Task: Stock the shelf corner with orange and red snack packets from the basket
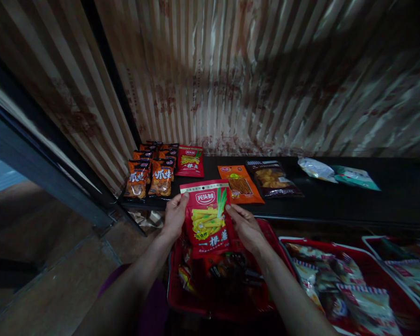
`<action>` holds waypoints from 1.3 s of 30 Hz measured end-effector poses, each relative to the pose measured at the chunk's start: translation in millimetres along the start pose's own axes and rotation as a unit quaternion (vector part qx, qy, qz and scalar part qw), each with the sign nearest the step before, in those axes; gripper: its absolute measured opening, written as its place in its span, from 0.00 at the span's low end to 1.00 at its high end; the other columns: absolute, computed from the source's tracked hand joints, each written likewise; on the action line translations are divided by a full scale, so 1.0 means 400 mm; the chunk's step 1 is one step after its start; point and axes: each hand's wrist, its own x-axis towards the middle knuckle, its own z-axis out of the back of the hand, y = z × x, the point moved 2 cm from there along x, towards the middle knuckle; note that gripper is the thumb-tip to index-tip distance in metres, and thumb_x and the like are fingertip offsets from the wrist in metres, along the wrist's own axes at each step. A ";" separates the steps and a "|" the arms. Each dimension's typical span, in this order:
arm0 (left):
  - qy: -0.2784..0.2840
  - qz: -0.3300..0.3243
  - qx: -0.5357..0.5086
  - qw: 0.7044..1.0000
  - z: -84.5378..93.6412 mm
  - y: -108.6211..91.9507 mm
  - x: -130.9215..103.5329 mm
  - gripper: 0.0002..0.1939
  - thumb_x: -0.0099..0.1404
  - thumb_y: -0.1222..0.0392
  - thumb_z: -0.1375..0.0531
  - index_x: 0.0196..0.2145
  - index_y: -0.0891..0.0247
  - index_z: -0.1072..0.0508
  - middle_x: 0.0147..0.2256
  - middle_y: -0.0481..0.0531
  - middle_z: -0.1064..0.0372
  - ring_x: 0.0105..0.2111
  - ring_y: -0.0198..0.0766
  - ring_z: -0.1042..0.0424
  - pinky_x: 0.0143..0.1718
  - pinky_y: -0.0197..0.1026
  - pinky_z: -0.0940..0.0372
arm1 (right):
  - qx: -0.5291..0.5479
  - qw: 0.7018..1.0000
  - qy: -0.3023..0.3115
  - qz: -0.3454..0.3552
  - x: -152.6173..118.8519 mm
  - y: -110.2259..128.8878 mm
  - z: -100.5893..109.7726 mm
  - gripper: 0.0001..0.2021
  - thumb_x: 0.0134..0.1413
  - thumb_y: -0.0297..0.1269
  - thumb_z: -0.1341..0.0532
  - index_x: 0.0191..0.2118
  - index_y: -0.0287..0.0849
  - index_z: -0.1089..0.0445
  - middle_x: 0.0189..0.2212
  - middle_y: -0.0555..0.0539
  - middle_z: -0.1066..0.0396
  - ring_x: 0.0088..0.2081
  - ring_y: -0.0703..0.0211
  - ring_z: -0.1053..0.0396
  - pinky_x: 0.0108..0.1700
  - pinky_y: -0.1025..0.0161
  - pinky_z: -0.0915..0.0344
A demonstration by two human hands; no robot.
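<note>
Holding a red scallion-snack bag (207,221) by opposite sides in left grip (175,213) and right grip (245,226), near shelf (322,198) front edge, apparently needing even support.

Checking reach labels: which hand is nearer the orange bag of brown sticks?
Right. The right hand is by the orange bag's near edge; the left hand is farther left, across the held red packet.

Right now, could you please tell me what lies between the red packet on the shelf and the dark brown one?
An orange packet lies there, with black shelf showing to its left; the head view shows this.
</note>
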 end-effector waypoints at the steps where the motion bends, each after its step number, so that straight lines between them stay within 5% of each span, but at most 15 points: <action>1: -0.003 0.006 -0.002 1.000 0.000 0.004 -0.002 0.21 0.52 0.42 0.36 0.31 0.65 0.25 0.24 0.48 0.27 0.23 0.33 0.31 0.28 0.36 0.36 | -0.004 1.000 -0.003 0.012 0.001 0.000 0.001 0.17 0.35 0.47 0.28 0.33 0.45 0.23 0.31 0.51 0.21 0.33 0.55 0.24 0.38 0.62 0.30; 15: -0.015 0.032 -0.030 0.999 -0.042 -0.011 -0.005 0.22 0.45 0.42 0.33 0.29 0.65 0.26 0.22 0.46 0.28 0.22 0.34 0.32 0.27 0.37 0.37 | -0.048 0.990 -0.041 0.127 0.016 0.014 -0.010 0.16 0.39 0.50 0.30 0.33 0.47 0.23 0.30 0.52 0.22 0.30 0.59 0.28 0.32 0.66 0.34; 29: 0.082 0.133 0.032 0.987 -0.016 0.004 -0.052 0.21 0.47 0.46 0.32 0.35 0.63 0.22 0.35 0.54 0.22 0.35 0.42 0.25 0.40 0.41 0.35 | -0.008 0.984 -0.141 0.112 0.036 -0.006 0.031 0.14 0.32 0.47 0.28 0.26 0.44 0.24 0.19 0.56 0.28 0.19 0.68 0.39 0.21 0.70 0.46; 39: 0.107 0.127 0.037 0.985 0.000 0.022 -0.038 0.23 0.46 0.42 0.32 0.31 0.65 0.23 0.28 0.53 0.23 0.27 0.39 0.26 0.32 0.40 0.34 | 0.024 0.984 -0.154 0.086 0.045 -0.005 0.018 0.14 0.28 0.45 0.26 0.23 0.44 0.25 0.18 0.54 0.27 0.18 0.67 0.36 0.19 0.70 0.43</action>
